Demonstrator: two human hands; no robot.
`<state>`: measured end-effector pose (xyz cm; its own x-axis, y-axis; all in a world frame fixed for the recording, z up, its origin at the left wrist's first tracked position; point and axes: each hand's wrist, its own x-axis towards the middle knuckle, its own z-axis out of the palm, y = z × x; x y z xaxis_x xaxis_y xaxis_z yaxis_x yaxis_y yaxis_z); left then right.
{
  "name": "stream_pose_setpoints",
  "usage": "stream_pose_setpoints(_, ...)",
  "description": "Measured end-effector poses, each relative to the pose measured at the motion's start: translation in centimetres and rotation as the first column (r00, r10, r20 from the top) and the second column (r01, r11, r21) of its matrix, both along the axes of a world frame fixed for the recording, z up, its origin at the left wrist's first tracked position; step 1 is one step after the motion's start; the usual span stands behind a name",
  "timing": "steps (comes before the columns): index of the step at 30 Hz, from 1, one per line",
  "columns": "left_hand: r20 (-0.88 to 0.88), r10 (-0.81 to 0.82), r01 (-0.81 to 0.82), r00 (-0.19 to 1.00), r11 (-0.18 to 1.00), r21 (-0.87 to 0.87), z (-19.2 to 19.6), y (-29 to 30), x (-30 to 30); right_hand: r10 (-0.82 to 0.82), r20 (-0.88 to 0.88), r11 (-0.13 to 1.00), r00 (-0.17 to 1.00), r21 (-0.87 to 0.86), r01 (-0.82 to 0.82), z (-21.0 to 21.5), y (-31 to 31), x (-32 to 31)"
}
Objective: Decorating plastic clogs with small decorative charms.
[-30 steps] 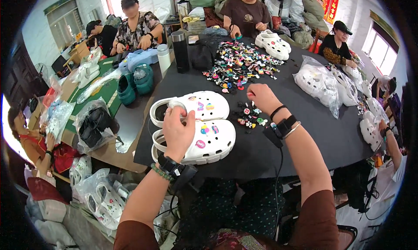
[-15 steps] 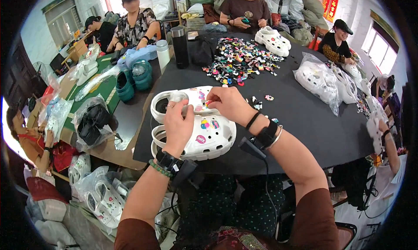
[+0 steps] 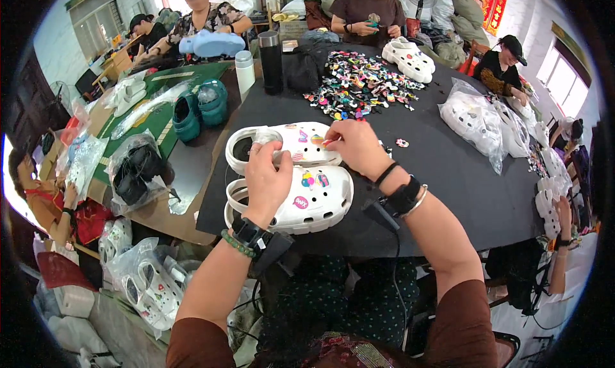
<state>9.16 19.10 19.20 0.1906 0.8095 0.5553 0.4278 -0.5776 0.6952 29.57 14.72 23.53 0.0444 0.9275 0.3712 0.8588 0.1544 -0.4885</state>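
Observation:
Two white clogs lie side by side on the black table, toes to the right. The near clog point(image 3: 333, 198) carries colourful charms: a pink oval, balloons and a drink shape. On the far clog point(image 3: 291, 132) sit several charms around its upper. My left hand point(image 3: 269, 179) grips this far clog at its foot opening, where crumpled clear plastic shows; its fingertips are partly hidden. At the toe, my right hand point(image 3: 359, 147) pinches a small shoe charm point(image 3: 327, 142), of which only a reddish bit shows, against the upper.
Beyond the clogs spreads a heap of loose charms point(image 3: 359, 86). A black bottle point(image 3: 270, 64) and a white bottle point(image 3: 244, 73) stand at the far left, near teal clogs point(image 3: 211, 105). Bagged white clogs point(image 3: 473, 121) lie to the right. Several co-workers sit around.
My right hand has shifted slightly right along the far clog's toe, exposing more charms there. My left hand keeps its grip. Across the table, a co-worker has lifted a light-blue clog.

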Motion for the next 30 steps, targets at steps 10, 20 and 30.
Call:
stream_pose_setpoints(10, -0.025, 0.000, 0.001, 1.000, 1.000, 0.018, 0.3, -0.2, 0.1, 0.106, 0.025, 0.994, 0.994, 0.030, -0.106, -0.2, 0.1, -0.9)
stream_pose_setpoints(20, -0.006, -0.053, 0.052, 0.999, 0.998, -0.043, 0.5, -0.4, -0.1, 0.033, 0.165, 0.999, 0.986, 0.025, -0.038, -0.6, 1.8, -0.6)
stream_pose_setpoints(30, -0.029, -0.082, 0.080, 0.996, 0.993, -0.082, 0.7, -0.5, -0.3, 0.132, 0.102, 0.948, 0.986, -0.305, -0.095, 1.2, 4.4, -0.6)
